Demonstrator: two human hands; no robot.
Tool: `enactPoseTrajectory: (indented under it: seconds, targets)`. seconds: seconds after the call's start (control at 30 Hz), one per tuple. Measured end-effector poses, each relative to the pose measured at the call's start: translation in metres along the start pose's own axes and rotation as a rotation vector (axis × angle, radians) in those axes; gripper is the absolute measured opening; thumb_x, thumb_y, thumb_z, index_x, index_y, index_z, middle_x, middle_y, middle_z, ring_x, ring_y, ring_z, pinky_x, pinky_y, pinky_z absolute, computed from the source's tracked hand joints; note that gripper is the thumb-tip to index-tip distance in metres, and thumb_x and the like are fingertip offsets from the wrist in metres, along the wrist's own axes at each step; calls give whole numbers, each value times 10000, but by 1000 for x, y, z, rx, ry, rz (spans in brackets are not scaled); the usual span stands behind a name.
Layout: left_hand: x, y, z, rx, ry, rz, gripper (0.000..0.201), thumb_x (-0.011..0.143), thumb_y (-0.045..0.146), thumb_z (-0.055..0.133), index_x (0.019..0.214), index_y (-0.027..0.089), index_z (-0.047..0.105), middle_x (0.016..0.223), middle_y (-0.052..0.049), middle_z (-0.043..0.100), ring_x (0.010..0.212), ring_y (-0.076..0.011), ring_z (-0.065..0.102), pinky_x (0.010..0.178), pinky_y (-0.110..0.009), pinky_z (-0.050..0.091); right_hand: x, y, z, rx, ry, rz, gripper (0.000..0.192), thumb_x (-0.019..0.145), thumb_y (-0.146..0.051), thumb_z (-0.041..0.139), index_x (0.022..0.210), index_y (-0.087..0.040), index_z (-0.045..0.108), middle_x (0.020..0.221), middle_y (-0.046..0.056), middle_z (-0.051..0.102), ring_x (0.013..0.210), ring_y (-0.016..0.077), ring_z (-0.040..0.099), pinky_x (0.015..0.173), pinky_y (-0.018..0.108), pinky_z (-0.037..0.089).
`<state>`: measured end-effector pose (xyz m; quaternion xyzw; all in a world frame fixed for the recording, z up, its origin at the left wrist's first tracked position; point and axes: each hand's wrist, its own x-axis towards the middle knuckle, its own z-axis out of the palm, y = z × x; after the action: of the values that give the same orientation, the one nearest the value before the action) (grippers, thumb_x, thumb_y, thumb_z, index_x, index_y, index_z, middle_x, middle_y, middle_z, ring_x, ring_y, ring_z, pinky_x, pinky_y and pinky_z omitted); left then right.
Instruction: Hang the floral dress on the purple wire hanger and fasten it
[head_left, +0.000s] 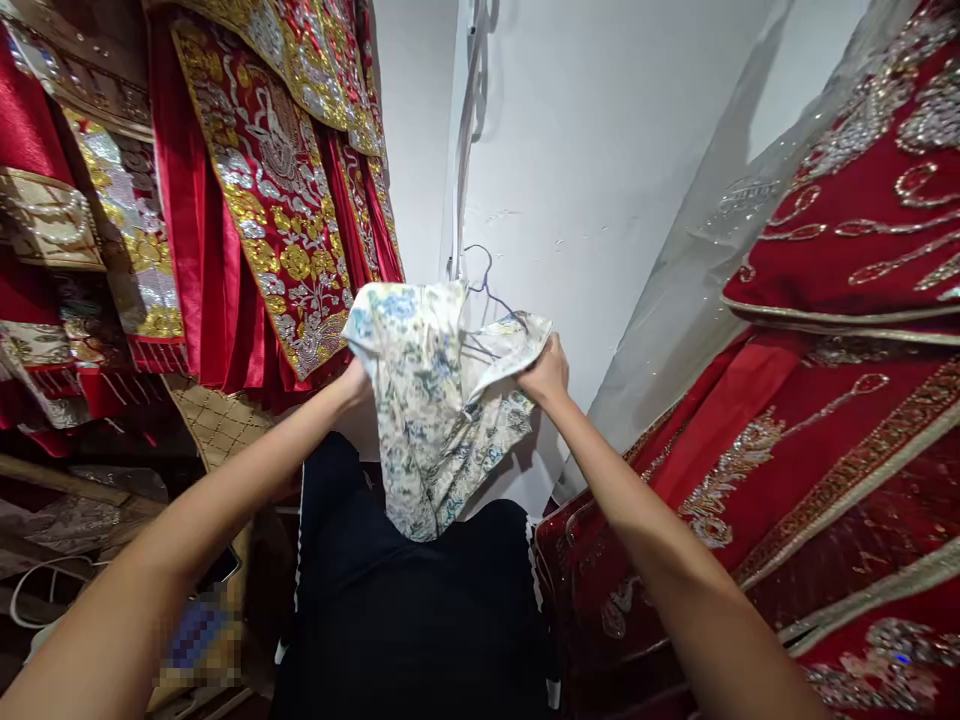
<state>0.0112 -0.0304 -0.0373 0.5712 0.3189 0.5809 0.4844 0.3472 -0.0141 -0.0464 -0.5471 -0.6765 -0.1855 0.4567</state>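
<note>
A short floral garment (pixel 420 400), cream with blue and green flowers, is spread between my two hands in front of my lap. A thin dark wire hanger (pixel 487 285) sticks out of its top, with the hook pointing up. My left hand (pixel 357 382) holds the left shoulder side from below; the cloth hides its fingers. At the opposite side my right hand (pixel 549 374) is closed on the garment's edge, with the hanger's arm just inside. The lower part of the cloth hangs in folds.
Red embroidered gowns (pixel 277 180) with gold and silver work hang at the left. More red beaded gowns (pixel 847 400) and a sheer cover (pixel 675 290) are close on the right. A white wall (pixel 600 130) with a vertical strip (pixel 466 130) stands ahead. Dark clothing (pixel 420 620) covers my lap.
</note>
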Motion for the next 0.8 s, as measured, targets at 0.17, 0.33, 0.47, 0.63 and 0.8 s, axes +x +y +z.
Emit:
enactPoseTrajectory:
  seconds: [0.17,0.33,0.47,0.63,0.8]
  targets:
    - [-43,-67,-3,-80,94,-100,753,856,734,476,1417,234,531,1498,-64,529,1492,-300,325,1239,-486,226,20,-25,-12,-64,-59,-55,734,697,-520,710,1303,-150,525,1220,184,525,1133,395,528,979,526,447]
    - [-83,-110,25,-82,207,-46,646,745,458,791,1287,149,623,1400,-138,613,1357,-324,521,1211,-474,306,20,-86,-50,291,-294,-442,687,800,-466,690,1427,-263,499,1443,111,498,1358,377,419,1135,540,345]
    - [-112,-112,39,-177,254,-112,619,736,359,820,1291,170,621,1367,-129,639,1314,-306,568,1185,-470,360,-7,-116,-77,670,-240,-257,526,929,-482,551,1423,-306,505,1379,67,586,1308,315,518,1093,513,416]
    - [-131,-97,42,-211,237,-167,670,745,338,828,1351,199,580,1441,-122,578,1348,-295,538,1191,-454,358,-102,-116,-35,917,213,389,312,957,-497,490,1098,-248,616,932,78,659,866,240,647,801,423,544]
    - [-139,-85,49,-212,176,-194,638,757,345,817,1335,174,607,1391,-145,618,1313,-317,567,1166,-469,386,-172,-128,23,1024,-393,498,323,815,-530,702,873,-236,579,748,20,603,664,195,579,607,327,489]
